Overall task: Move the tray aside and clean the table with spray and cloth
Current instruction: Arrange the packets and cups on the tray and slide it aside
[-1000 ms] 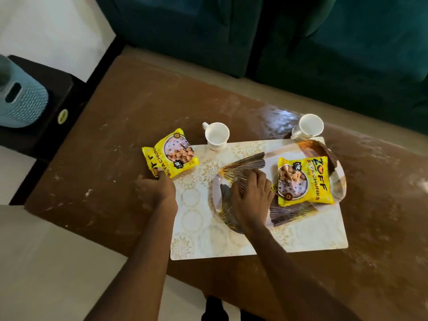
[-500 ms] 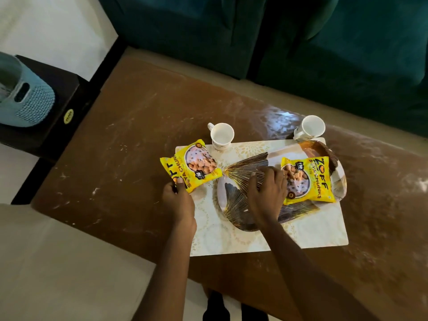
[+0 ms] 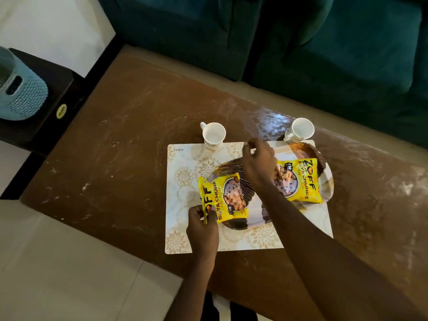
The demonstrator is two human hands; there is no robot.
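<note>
At far left, a blue perforated basket point(image 3: 22, 93) sits on a dark side stand point(image 3: 49, 93), just off the left end of the brown surface point(image 3: 115, 158). That left stretch of the surface lies bare, streaked with pale dust and smears, with open room between its near-left edge and the placemat point(image 3: 183, 228). The cream placemat with gold medallions lies toward my side of the surface, its near edge close to the surface's edge.

My left hand point(image 3: 202, 228) holds a yellow snack packet point(image 3: 223, 198) by its lower corner, fingers pinched shut on it, the packet lying over the left end of the tray point(image 3: 324, 163). A white cup point(image 3: 213, 135) stands at the placemat's far edge, just left of centre.

The tray, an oval with dark brown and gold fan stripes, rests on the placemat, its right rim reaching close to the placemat's right edge. My right hand point(image 3: 258, 161) reaches across the tray's far-left rim, thumb and forefinger curled near each other; I cannot tell whether they grip anything. A second yellow packet point(image 3: 298, 181) lies flat on the tray's right half. A second white cup point(image 3: 300, 130) stands just beyond the tray's far rim.

To the right the surface is dusty and open. A green sofa point(image 3: 324, 54) runs along the far edge.
</note>
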